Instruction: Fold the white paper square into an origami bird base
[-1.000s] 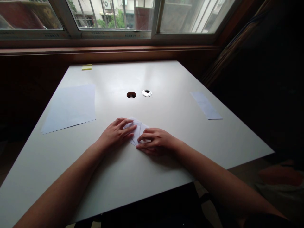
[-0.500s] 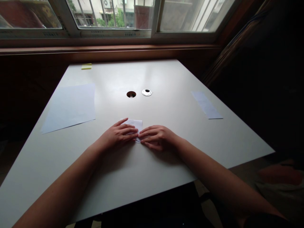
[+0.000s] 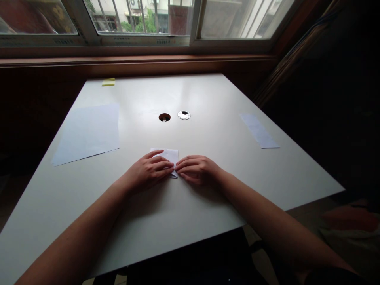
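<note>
A small folded piece of white paper (image 3: 170, 154) lies near the middle of the white table. My left hand (image 3: 150, 168) rests palm down over its left and near part. Its index and middle fingers press at the paper's right edge, and the little finger is spread along the top. That thumb is mostly hidden. From the right, my right hand (image 3: 197, 168) meets the same edge, its fingertips drawn together at the paper's near right corner. A small dark gap of a fold shows below the left fingertips. What lies under the left palm is hidden.
Large white sheets (image 3: 89, 132) lie at the left and a narrow paper strip (image 3: 259, 130) at the right. A round hole (image 3: 164, 117) and its silver cover (image 3: 184, 115) are beyond my hands. Yellow sticky notes (image 3: 108, 82) sit at the far left, below a window (image 3: 139, 40).
My left fingertips have slid slightly right along the paper to its edge. My right fingers have drawn closer together and back a little to the right. The paper stays in place.
</note>
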Available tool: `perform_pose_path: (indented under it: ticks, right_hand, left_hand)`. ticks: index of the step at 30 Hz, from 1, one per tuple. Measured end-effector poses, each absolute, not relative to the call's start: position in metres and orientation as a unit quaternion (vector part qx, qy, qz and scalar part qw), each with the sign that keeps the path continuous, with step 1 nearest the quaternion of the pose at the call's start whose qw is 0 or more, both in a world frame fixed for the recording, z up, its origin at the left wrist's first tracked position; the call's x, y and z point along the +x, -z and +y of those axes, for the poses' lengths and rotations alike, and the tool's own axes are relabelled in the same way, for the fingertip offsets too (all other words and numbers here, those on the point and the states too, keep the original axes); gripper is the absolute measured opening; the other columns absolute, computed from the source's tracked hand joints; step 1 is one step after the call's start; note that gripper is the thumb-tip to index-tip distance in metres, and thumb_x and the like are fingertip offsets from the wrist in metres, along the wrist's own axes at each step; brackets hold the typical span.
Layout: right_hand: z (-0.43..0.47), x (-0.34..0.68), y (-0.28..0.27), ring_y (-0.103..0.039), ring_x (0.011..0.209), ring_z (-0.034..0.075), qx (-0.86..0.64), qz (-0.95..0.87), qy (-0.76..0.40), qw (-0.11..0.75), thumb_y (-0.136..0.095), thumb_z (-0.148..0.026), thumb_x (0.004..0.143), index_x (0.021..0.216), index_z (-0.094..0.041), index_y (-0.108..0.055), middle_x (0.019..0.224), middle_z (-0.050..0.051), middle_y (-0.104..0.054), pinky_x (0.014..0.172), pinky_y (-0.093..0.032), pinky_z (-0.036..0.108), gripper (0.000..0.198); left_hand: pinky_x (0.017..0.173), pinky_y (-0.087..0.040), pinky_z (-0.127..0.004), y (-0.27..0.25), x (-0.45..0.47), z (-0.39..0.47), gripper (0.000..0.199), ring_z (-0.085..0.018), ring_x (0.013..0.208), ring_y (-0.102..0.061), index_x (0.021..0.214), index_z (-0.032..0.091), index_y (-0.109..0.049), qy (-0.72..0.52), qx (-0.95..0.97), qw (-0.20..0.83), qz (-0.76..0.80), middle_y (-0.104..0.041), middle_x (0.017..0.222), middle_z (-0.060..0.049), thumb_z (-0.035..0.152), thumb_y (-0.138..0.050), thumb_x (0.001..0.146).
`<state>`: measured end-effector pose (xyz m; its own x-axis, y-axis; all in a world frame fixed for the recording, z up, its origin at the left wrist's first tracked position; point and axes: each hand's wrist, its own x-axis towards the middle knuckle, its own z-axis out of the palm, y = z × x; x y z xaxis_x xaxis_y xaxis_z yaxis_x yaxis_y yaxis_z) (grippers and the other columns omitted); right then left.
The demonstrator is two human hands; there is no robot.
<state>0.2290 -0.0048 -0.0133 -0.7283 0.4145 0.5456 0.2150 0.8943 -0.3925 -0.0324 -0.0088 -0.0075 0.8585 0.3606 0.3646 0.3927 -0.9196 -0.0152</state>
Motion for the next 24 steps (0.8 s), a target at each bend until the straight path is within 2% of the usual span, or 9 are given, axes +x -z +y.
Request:
perform_pose_path:
  ticks: [9, 17, 24]
  right_hand:
    - [-0.0010, 0.2302, 0.0155, -0.065, 0.091, 0.017, -0.195, -0.923, -0.133, 0.304, -0.065, -0.021, 0.088, 0.094, -0.022, -0.071, 0.097, 0.004, -0.075, 0.080, -0.057, 0.032, 0.009]
    - [-0.0001, 0.2281, 0.0194, -0.064, 0.089, 0.018, -0.217, -0.919, -0.118, 0.308, -0.067, -0.025, 0.088, 0.093, -0.022, -0.072, 0.096, 0.005, -0.075, 0.078, -0.055, 0.032, 0.008]
    - [0.0027, 0.2293, 0.0162, -0.064, 0.088, 0.017, -0.213, -0.911, -0.154, 0.316, -0.066, -0.023, 0.091, 0.095, -0.021, -0.071, 0.095, 0.006, -0.075, 0.080, -0.055, 0.030, 0.007]
  left_hand:
    - [0.113, -0.041, -0.046, 0.0041, -0.0276, -0.0136, 0.022, -0.016, 0.096, -0.066, 0.115, 0.023, -0.064, 0.175, -0.958, 0.087, -0.211, -0.073, 0.103, -0.002, 0.018, -0.052, 0.098]
    - [0.109, -0.044, -0.045, 0.0028, -0.0223, -0.0172, 0.019, -0.016, 0.095, -0.065, 0.111, 0.021, -0.063, 0.177, -0.949, 0.119, -0.231, -0.072, 0.101, -0.002, 0.016, -0.052, 0.097]
    - [0.098, -0.052, -0.036, 0.0059, -0.0242, -0.0153, 0.017, -0.017, 0.097, -0.067, 0.108, 0.019, -0.063, 0.215, -0.943, 0.108, -0.231, -0.072, 0.103, -0.004, 0.016, -0.051, 0.097]
